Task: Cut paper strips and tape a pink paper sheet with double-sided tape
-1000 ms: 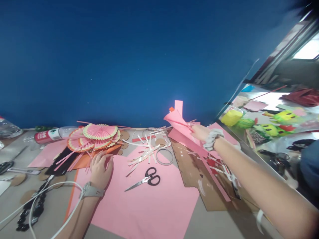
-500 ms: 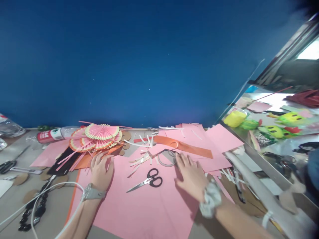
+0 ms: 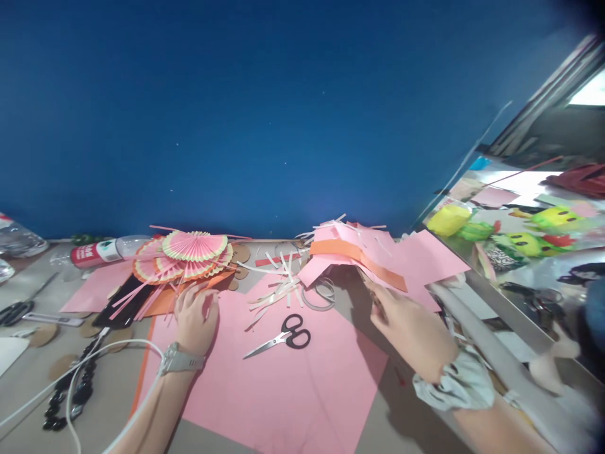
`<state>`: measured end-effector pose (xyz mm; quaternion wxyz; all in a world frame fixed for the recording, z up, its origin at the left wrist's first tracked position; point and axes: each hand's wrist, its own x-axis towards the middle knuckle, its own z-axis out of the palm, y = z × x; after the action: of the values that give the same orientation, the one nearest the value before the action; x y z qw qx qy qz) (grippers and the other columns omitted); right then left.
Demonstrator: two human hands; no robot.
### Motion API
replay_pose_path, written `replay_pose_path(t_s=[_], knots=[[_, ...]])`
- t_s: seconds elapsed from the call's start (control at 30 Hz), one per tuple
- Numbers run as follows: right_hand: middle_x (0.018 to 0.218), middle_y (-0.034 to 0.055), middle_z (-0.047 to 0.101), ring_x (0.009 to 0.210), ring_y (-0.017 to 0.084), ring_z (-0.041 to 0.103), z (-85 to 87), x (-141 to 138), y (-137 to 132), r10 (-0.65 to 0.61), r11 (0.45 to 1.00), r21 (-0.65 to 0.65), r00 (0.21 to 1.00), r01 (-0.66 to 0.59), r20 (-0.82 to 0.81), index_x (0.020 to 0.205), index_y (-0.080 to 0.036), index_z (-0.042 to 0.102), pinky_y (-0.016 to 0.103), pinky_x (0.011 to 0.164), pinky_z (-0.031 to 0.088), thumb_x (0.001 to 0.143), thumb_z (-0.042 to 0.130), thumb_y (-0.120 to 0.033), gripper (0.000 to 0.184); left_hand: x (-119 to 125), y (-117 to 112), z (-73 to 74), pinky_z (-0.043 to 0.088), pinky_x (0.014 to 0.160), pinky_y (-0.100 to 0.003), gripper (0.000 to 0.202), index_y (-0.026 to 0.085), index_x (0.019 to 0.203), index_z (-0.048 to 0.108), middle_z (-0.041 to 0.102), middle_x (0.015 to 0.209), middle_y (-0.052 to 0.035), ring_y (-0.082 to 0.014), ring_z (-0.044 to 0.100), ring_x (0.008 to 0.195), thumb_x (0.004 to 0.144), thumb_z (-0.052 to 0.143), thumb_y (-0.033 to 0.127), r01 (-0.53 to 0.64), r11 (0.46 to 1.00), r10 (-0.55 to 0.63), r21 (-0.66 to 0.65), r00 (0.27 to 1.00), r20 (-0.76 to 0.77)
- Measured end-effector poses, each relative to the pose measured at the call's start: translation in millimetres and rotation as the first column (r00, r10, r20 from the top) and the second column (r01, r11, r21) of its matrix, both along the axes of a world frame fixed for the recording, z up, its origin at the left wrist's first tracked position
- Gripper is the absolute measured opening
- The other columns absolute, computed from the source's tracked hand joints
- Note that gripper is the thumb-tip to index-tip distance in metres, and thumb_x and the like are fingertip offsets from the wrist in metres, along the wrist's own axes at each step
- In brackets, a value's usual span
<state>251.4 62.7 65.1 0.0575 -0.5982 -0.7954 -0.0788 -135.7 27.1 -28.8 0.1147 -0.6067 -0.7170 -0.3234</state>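
My left hand (image 3: 196,318), wearing a watch, rests on the far left part of a large pink paper sheet (image 3: 278,391). Its fingers are loosely bent and apart, beside an orange sheet (image 3: 163,304). My right hand (image 3: 409,325), with a scrunchie at the wrist, grips the near edge of a pile of pink paper (image 3: 392,249), raised off the table. An orange strip (image 3: 359,257) bends across that pile. Black-handled scissors (image 3: 278,337) lie on the large sheet between my hands. A roll of tape or pale ring (image 3: 321,297) sits behind them.
White paper strips (image 3: 278,287) lie scattered mid-table. Pleated paper rosettes (image 3: 193,252), a phone (image 3: 125,302), a bottle (image 3: 97,253) and a white cable (image 3: 113,347) occupy the left. A blue panel (image 3: 283,120) stands behind; a bin-like tray edge (image 3: 524,334) borders the right.
My right hand has moved right and taken hold of the pink paper pile, lifting its near side with the orange strip on it. My left hand has stayed almost in place.
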Motion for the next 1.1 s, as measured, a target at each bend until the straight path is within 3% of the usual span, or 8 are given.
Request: replay_pose_path(t_s=[0.27,0.37,0.43,0.57,0.77,0.9,1.0,1.1], knots=[[0.096,0.0046,0.066,0.085,0.021,0.063,-13.4,-4.4,-0.6,0.049,0.999,0.005,0.999,-0.049,-0.021,0.119,-0.018,0.054,0.029,0.062,0.046,0.084,0.044,-0.014,0.037,41.8,-36.2,23.1,0.025,0.108,-0.054,0.031,0.021,0.108,0.064,0.056,0.129,-0.0104,-0.0323,0.039,0.128,0.086,0.049,0.037,0.225,0.953,-0.243,-0.203,0.968,-0.065],[0.096,0.0049,0.066,0.085,0.02,0.063,-15.5,-6.1,-3.1,0.062,0.998,0.021,0.997,-0.062,-0.038,0.12,-0.019,0.052,0.029,0.061,0.046,0.085,0.043,-0.015,0.037,53.2,-79.4,19.9,0.033,0.102,-0.058,0.076,0.026,0.138,0.041,0.043,0.144,-0.0101,-0.0395,0.035,0.132,0.073,0.058,0.061,0.379,0.844,-0.452,-0.38,0.884,-0.121],[0.096,0.0054,0.066,0.084,0.021,0.063,-15.0,-6.3,-4.0,0.066,0.997,0.029,0.996,-0.065,-0.053,0.122,-0.02,0.051,0.03,0.06,0.046,0.086,0.042,-0.016,0.038,51.2,-106.5,14.6,0.035,0.097,-0.064,0.103,0.018,0.145,0.027,0.036,0.148,-0.0177,-0.0467,0.032,0.131,0.063,0.062,0.069,0.292,0.846,-0.409,-0.446,0.892,-0.191],[0.096,0.0049,0.066,0.083,0.022,0.063,-18.1,-4.6,-2.9,0.083,0.996,0.027,0.993,-0.081,-0.084,0.121,-0.02,0.051,0.032,0.06,0.047,0.085,0.042,-0.019,0.037,35.1,-131.6,15.9,0.046,0.095,-0.049,0.073,0.01,0.139,0.036,0.048,0.139,-0.019,-0.0342,0.05,0.123,0.081,0.054,0.05,0.173,0.85,-0.315,-0.498,0.924,-0.217],[0.095,0.0078,0.065,0.083,0.025,0.062,-27.7,-1.4,1.6,0.15,0.987,0.07,0.985,-0.145,-0.079,0.127,-0.017,0.047,0.037,0.065,0.048,0.088,0.038,-0.019,0.041,28.3,-105.7,42.3,0.052,0.086,-0.04,0.046,0.017,0.117,0.059,0.063,0.121,-0.0111,-0.0253,0.06,0.109,0.078,0.04,0.003,0.069,0.715,-0.274,-0.696,0.943,-0.188],[0.112,0.0182,0.061,0.101,0.031,0.057,-38.3,-18.6,-20.0,0.283,0.958,0.057,0.957,-0.28,-0.059,0.12,-0.008,0.053,0.048,0.084,0.046,0.089,0.04,-0.025,0.038,15.2,-80.6,52.2,0.052,0.076,-0.032,0.04,0.019,0.096,0.065,0.07,0.1,-0.0078,-0.0212,0.066,0.09,0.073,0.038,-0.001,0.1,0.735,-0.267,-0.67,0.952,-0.151],[0.136,0.0038,0.051,0.122,0.029,0.046,-52.9,-45.0,-53.4,0.538,0.838,-0.07,0.841,-0.541,-0.055,0.128,-0.026,0.051,0.049,0.101,0.038,0.073,0.059,-0.039,0.057,-6.6,-65.4,61.1,0.051,0.078,-0.03,0.032,0.019,0.099,0.063,0.071,0.096,-0.0065,-0.0198,0.068,0.087,0.08,0.039,0.011,0.121,0.78,-0.241,-0.613,0.964,-0.116],[0.145,0.0121,0.038,0.13,0.035,0.037,-63.4,-67.5,-80.5,0.653,0.671,-0.345,0.743,-0.657,-0.145,0.141,-0.015,0.039,0.054,0.105,0.034,0.065,0.065,-0.04,0.084,-27.6,-52.5,76.9,0.05,0.078,-0.034,0.034,0.019,0.104,0.062,0.072,0.097,-0.0082,-0.023,0.068,0.085,0.083,0.036,0.023,0.091,0.83,-0.18,-0.551,0.978,-0.109]])
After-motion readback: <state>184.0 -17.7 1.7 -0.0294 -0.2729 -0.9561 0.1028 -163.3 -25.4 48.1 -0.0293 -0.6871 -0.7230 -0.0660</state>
